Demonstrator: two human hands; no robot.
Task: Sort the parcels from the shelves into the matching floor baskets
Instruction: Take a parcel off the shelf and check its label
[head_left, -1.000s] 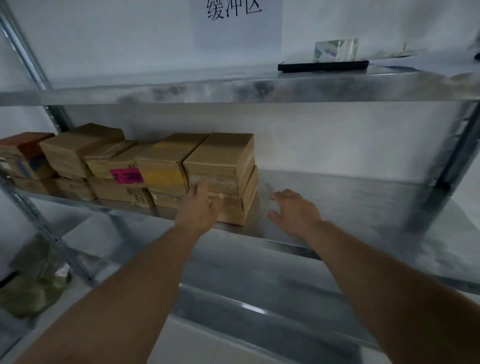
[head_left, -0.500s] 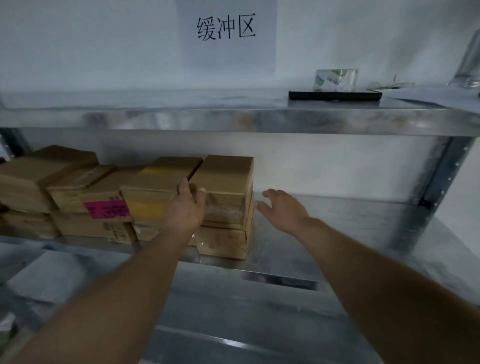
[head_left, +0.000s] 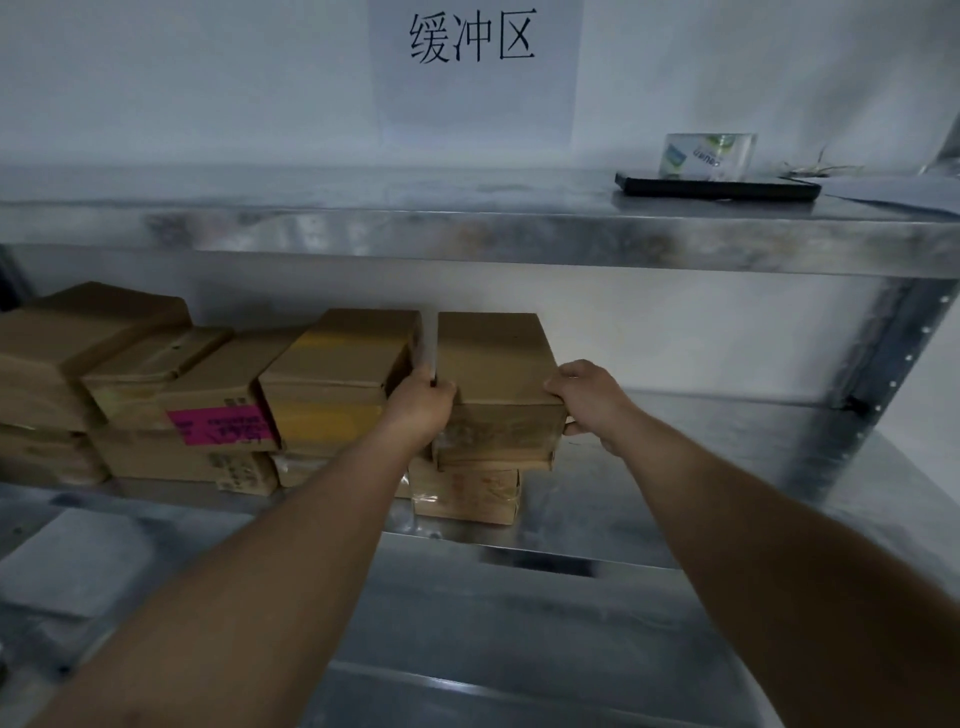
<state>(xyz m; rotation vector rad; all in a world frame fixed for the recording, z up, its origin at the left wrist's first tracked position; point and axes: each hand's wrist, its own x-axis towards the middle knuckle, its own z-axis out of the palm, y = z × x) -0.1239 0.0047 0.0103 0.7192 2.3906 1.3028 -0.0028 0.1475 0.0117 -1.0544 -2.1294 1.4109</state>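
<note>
A plain brown cardboard parcel (head_left: 496, 374) sits on top of a lower parcel (head_left: 465, 493) at the right end of a row on the middle metal shelf (head_left: 675, 467). My left hand (head_left: 421, 402) grips the top parcel's left front corner, fingers slipped into the gap beside the yellow-taped parcel (head_left: 332, 384). My right hand (head_left: 584, 397) grips its right front corner, thumb under the edge. The top parcel overhangs the one beneath toward me and to the right.
Several more brown parcels fill the shelf to the left, one with a pink label (head_left: 221, 423). The upper shelf (head_left: 467, 239) holds a black flat device (head_left: 717, 186) and a clear box (head_left: 709, 156). A paper sign (head_left: 472, 44) hangs on the wall. A steel upright (head_left: 893, 343) stands at right.
Both hands closed in from open reaching poses and took hold of the top right parcel, which shifted forward off the stack. The camera view rose and moved closer to the shelf.
</note>
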